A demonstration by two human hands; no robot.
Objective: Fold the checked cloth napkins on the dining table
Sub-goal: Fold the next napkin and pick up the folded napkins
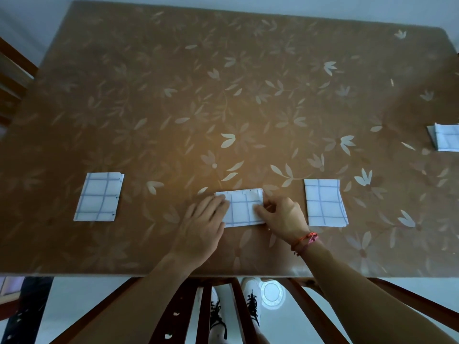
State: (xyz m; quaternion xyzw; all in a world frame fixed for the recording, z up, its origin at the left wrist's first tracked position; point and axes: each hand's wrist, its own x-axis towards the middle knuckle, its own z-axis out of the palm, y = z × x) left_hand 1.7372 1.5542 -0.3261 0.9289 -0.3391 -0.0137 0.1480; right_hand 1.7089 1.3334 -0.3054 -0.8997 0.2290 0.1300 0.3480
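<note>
Supporting bench (173, 95): carries four checked napkins, three near my edge and one at the far right.
Folded napkins: left napkin (99, 197), right napkin (324, 203) and far napkin (445, 139) lie flat, well apart.
Centre napkin (244, 207): lies between my hands, probably mid-fold.
Left hand (201, 224): fingers straight, pressing its left edge.
Right hand (283, 216): fingers curled, pinching its right edge.
Risk: if I pull with the pinch while my left hand presses lightly, the layers may slide on the smooth-looking bench and the edges misalign.
</note>
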